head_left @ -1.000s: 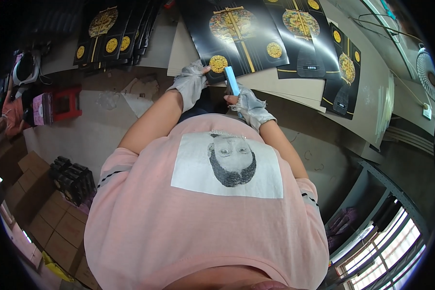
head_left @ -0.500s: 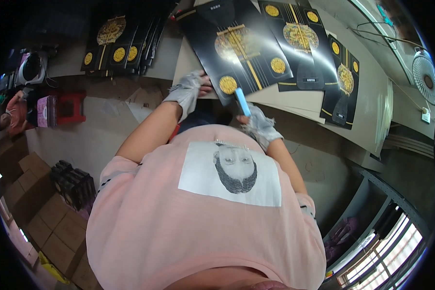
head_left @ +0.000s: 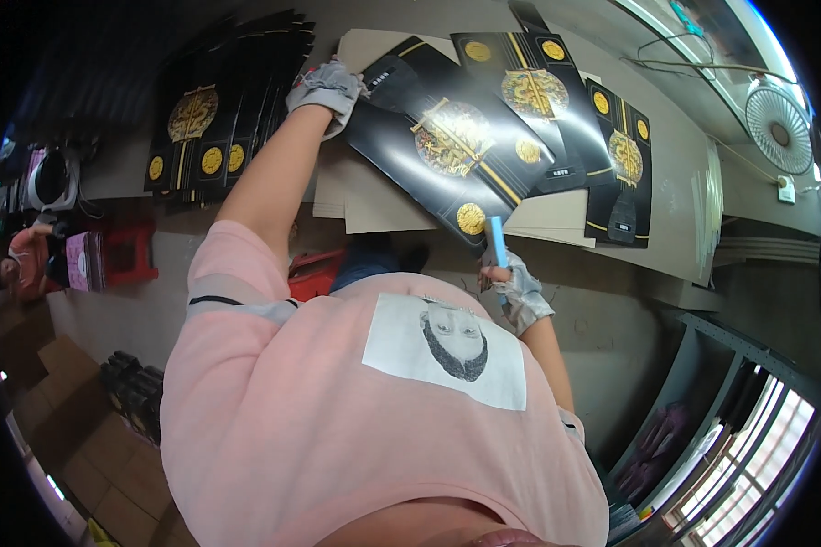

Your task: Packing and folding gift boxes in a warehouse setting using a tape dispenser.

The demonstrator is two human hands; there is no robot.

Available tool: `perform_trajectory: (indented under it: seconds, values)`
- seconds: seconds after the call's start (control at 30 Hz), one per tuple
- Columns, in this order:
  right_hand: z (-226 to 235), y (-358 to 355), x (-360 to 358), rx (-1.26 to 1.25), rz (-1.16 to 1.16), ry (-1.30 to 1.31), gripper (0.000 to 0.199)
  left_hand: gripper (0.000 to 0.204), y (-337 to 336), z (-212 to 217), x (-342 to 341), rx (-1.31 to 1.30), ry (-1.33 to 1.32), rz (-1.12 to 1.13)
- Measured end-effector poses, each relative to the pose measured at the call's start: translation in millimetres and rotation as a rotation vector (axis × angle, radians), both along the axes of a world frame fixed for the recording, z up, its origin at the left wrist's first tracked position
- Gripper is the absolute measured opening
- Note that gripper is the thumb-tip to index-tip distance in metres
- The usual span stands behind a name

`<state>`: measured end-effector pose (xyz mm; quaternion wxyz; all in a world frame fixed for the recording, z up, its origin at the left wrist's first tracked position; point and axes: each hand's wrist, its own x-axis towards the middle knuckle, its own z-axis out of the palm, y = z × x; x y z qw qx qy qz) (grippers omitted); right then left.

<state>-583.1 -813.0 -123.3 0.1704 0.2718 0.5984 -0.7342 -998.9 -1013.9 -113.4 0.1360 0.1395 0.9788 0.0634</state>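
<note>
My right hand (head_left: 518, 290), in a torn pale glove with bare fingertips, is closed round a flat light-blue stick (head_left: 496, 244). The stick's upper end is beside the near corner of a glossy black printed sheet (head_left: 410, 118) with gold ornaments. My left hand (head_left: 327, 94), gloved the same way, reaches to the far left, between that sheet and a stack of black sheets (head_left: 166, 137). Its fingers are mostly hidden, so I cannot tell what they grip. Another black-and-gold sheet (head_left: 586, 150) lies partly beneath the first, and a smaller one (head_left: 620, 201) is to its right.
Grey-beige boards (head_left: 383, 214) are layered under the sheets on the table. A white fan (head_left: 779, 129) is at the far right. On the left are a red stool (head_left: 137, 253) and another person (head_left: 25, 263). A metal frame (head_left: 734, 351) is at the lower right.
My left hand has moved far out and left, from the sheet's near edge to beside the stack. The top sheet lies at a steeper slant. My right hand, with the blue stick, appears nearer and farther right.
</note>
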Motion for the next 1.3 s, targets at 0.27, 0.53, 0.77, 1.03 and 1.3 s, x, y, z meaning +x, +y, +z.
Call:
perform_trajectory:
  seconds: [0.27,0.53,0.77,1.03,1.3]
  values:
    - [0,32,3,-0.327,-1.113,0.212,0.025,0.042,-20,-10,51,0.903,-0.401,0.231]
    - [-43,7,17,0.228,-0.442,0.077,0.034,0.018,29,-67,176,1.46,-1.062,0.809]
    - [-32,-15,19,0.102,-0.37,0.174,0.037,0.019,75,-35,224,1.464,-1.275,0.856]
    - [-24,-27,8,0.061,-0.604,0.116,0.039,0.022,119,-34,251,1.611,-1.254,0.918]
    - [-52,-23,2,0.3,-0.666,0.121,0.024,0.022,133,-50,276,1.539,-1.439,0.766]
